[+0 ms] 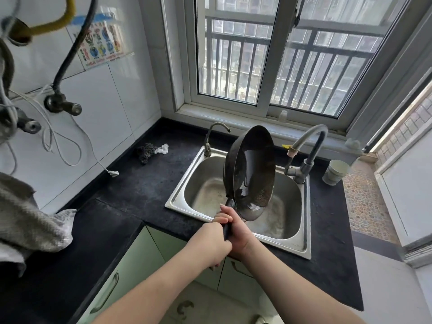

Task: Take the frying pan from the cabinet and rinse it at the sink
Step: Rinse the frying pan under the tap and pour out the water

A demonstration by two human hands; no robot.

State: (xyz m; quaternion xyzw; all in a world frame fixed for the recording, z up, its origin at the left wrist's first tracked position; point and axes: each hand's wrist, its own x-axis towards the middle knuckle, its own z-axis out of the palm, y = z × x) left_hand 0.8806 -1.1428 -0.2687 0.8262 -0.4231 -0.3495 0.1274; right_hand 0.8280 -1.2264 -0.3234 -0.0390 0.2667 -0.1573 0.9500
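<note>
Black table [145, 190] under a barred window [280, 54], steel sink [177, 202] set into it. Both grips clenched round the dark handle of the frying pan [251, 174]: left grip [210, 244] nearer the body, right grip [236, 230] just beyond it, fingers wrapped over the handle close to the pan's bowl. Pan held up and tilted steeply on edge above the sink basin, straight ahead of the grips, inside facing right, wet sheen and a little water pooled at its lowest rim. Beyond the pan to the right, a grey curved faucet [311, 148]; beyond to the left, a thinner spout [211, 136]. Further right of the faucet, a pale cup [334, 171]. Far left of the grips, a dark scourer [146, 152] with a white scrap, and a grey cloth [28, 220]. Below the grips, pale green cabinet doors [131, 265].
</note>
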